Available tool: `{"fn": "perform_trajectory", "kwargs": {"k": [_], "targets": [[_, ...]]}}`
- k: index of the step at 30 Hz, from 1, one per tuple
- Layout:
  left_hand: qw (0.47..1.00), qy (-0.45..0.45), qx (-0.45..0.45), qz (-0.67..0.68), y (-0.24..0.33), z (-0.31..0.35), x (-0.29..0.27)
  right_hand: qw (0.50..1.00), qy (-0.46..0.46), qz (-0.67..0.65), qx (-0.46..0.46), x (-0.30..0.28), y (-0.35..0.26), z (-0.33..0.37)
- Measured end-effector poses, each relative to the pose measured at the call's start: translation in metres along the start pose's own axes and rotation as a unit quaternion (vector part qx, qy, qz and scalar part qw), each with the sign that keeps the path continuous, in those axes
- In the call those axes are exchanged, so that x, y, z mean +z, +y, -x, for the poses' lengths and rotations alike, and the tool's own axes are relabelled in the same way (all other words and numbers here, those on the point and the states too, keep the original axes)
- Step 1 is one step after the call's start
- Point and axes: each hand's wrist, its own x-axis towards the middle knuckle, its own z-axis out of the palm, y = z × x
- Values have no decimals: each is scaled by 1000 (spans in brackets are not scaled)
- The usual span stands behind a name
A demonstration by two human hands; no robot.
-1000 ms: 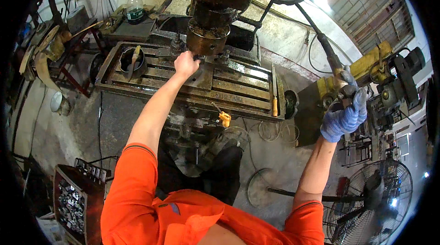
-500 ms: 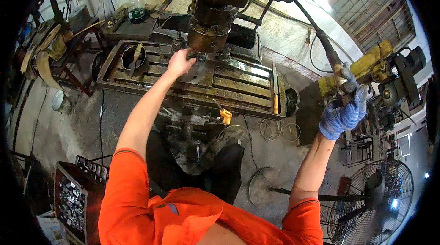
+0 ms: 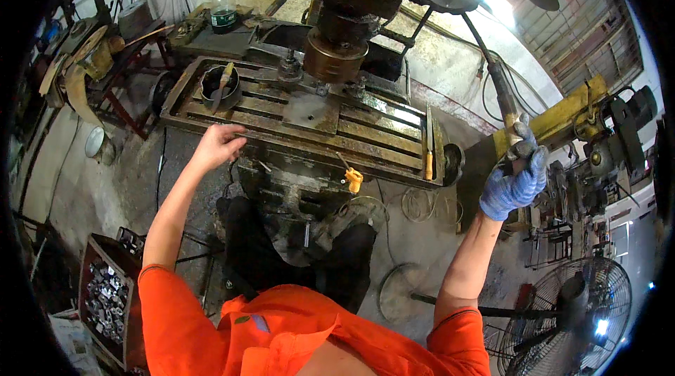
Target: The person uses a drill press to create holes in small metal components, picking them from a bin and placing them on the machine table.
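Observation:
My left hand (image 3: pixel 216 147) is bare and hovers over the near left edge of the slotted machine table (image 3: pixel 383 138). Its fingers are curled together; whatever they may hold is hidden. In a blue glove, my right hand (image 3: pixel 513 183) is closed round the lower end of a long machine lever (image 3: pixel 503 92) at the right. A round spindle head (image 3: pixel 335 56) hangs over the table. Below it lies a flat plate (image 3: pixel 309 113) with a small dark hole. A dark pot (image 3: pixel 228 98) with a brush (image 3: pixel 224 82) in it stands on the table's left part.
A yellow-handled air gun (image 3: pixel 353 179) hangs at the table's front edge. A file (image 3: pixel 429 154) lies at the table's right end. At lower left is a box (image 3: pixel 130 309) of small metal parts. A large fan (image 3: pixel 573 313) stands at lower right.
My left hand has drawn back from under the spindle toward the table's near left edge. My right hand stays on the lever. The view has shifted slightly.

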Motion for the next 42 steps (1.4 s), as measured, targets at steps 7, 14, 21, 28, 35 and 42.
{"fn": "perform_trajectory", "kwargs": {"k": [7,14,21,28,35,42], "targets": [[998,38,-33,-29,-3,38,-25,999,9,-40,31,5,-5,7],[998,48,-43,-17,-11,51,-44,993,30,-89,67,4,3,20],[995,86,-55,-12,0,66,-64,989,-20,-131,69,-10,23,29],[986,161,-21,-22,-23,109,-111,994,-25,-86,66,1,11,23],[958,236,-91,-137,-33,206,-187,995,-85,-45,-1,-35,38,3],[846,380,-275,-254,-80,351,-235,907,12,234,-350,-59,84,-19]]}}
